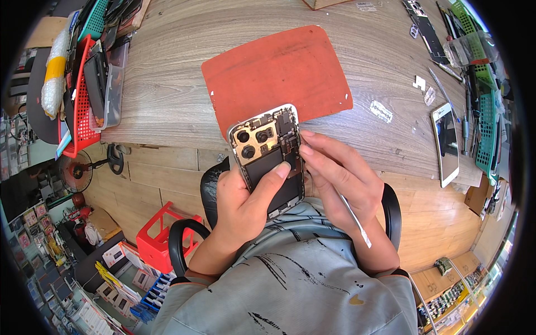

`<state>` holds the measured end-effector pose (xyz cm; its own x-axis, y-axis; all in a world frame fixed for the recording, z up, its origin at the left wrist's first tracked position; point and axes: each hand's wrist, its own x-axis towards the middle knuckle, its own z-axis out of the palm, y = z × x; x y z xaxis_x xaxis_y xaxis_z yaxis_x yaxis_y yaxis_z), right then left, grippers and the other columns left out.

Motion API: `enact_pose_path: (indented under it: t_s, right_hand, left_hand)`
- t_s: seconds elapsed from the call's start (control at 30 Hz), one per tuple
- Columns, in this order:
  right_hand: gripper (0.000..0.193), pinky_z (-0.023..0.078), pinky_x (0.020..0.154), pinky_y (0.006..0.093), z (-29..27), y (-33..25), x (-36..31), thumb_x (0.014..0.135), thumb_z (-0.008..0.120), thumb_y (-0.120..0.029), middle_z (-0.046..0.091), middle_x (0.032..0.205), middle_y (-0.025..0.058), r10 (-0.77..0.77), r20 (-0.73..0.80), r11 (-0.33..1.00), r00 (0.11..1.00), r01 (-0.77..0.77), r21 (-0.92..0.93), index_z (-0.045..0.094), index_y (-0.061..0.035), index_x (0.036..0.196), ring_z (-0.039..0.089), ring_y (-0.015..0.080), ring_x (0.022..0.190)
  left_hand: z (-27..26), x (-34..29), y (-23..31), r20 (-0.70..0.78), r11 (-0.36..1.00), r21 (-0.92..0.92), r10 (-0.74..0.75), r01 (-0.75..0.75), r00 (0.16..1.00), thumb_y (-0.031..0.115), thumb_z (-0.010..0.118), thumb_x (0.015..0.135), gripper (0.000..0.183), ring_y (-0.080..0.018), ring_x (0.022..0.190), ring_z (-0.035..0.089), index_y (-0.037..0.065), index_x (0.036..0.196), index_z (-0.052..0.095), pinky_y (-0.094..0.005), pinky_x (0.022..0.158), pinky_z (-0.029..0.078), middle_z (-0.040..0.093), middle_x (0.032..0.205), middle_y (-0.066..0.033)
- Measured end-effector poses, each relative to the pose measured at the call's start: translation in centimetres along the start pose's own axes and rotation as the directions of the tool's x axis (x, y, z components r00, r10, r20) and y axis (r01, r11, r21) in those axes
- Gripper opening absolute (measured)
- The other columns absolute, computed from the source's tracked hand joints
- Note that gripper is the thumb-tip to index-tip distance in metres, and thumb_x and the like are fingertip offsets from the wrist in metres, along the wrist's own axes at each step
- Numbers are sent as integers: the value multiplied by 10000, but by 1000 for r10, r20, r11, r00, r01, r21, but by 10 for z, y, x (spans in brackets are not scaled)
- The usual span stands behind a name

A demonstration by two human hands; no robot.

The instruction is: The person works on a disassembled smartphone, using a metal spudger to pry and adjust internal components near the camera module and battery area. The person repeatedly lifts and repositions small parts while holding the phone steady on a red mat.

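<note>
My left hand (241, 204) is closed round an opened phone (262, 168), with the thumb lying across its black battery. The phone's inside faces up, tilted over the table's near edge. At its upper left sits a gold plate with several camera lenses (245, 137); dark boards and connectors fill the upper right. My right hand (349, 181) is closed at the phone's right edge, its index fingertip against the frame. A thin metal pry tool (353, 218) sticks out below those fingers; its other end is hidden in the hand. Under the phone's top end lies a red-brown mat (273, 70).
A red basket (84, 123) and a clear bin (114, 89) with phone parts stand at the left. On the right lie a white phone (446, 148), tweezers (441, 86), small plastic scraps and green baskets (487, 131). A red stool (159, 234) is on the floor.
</note>
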<state>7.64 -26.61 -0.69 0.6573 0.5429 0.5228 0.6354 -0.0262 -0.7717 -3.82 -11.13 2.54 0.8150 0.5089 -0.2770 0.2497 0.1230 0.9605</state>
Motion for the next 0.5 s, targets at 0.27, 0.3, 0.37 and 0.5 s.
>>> enact_pose_path:
  t_s: [0.27, 0.3, 0.37, 0.5]
  right_hand:
    - [432, 681, 850, 346, 2, 1, -1, 871, 789, 170, 771, 1322, 258, -12, -12, 1000, 1000, 12, -5, 813, 46, 1284, 822, 304, 1062]
    - [431, 681, 850, 345, 2, 0, 0, 872, 791, 170, 771, 1323, 257, -8, -12, 1000, 1000, 8, -5, 814, 45, 1284, 822, 304, 1064]
    - [429, 680, 852, 345, 1, 0, 0, 871, 793, 169, 773, 1324, 254, -1, -9, 1000, 1000, 1, -1, 815, 46, 1282, 822, 303, 1066]
    - [432, 676, 863, 345, 0, -1, 1, 868, 795, 172, 778, 1324, 249, 11, 1, 1000, 1000, -11, 4, 815, 51, 1282, 820, 301, 1071]
  left_hand:
    - [1, 0, 1, 4, 1000, -6, 12, -12, 1000, 54, 740, 1040, 247, -101, 955, 728, -49, 1260, 783, -283, 841, 595, 809, 1105, -58]
    - [0, 0, 0, 5, 1000, -9, 11, -11, 1000, 53, 740, 1040, 246, -101, 955, 728, -49, 1260, 782, -283, 842, 595, 809, 1107, -58]
    - [0, 0, 0, 5, 1000, -11, 11, -11, 1000, 53, 740, 1041, 245, -101, 956, 728, -49, 1260, 782, -283, 842, 595, 809, 1109, -58]
    - [0, 0, 1, 7, 1000, -6, 3, -3, 1000, 54, 742, 1042, 243, -100, 959, 728, -48, 1258, 782, -281, 839, 596, 807, 1109, -58]
